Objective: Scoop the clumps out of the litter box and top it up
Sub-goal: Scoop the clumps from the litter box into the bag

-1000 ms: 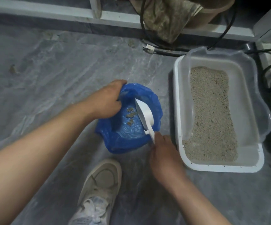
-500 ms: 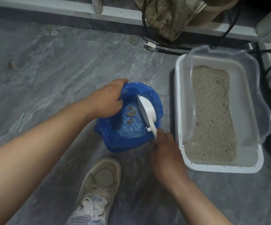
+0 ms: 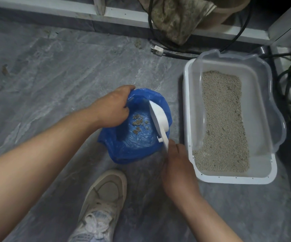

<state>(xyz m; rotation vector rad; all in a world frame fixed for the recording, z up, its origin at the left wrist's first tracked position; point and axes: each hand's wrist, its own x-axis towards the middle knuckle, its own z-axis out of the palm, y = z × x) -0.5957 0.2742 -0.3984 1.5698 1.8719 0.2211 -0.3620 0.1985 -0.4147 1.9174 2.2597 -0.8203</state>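
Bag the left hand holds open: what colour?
Blue, thin crinkled plastic bag; left hand grips its rim. Head view, the only one.

scoop (image 3: pixel 159 117) | tipped up a bit more on its edge in bag (image 3: pixel 123 154) | clumps (image 3: pixel 139 124) | spread slightly wider

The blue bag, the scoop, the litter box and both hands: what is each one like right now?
blue bag: held open, clumps lying inside.
scoop: tipped on its side over the bag's mouth.
litter box: on the floor, litter inside, bare patches along its walls.
left hand: grips the bag's rim.
right hand: holds the scoop's handle.
shoe: laced, flat on the floor.
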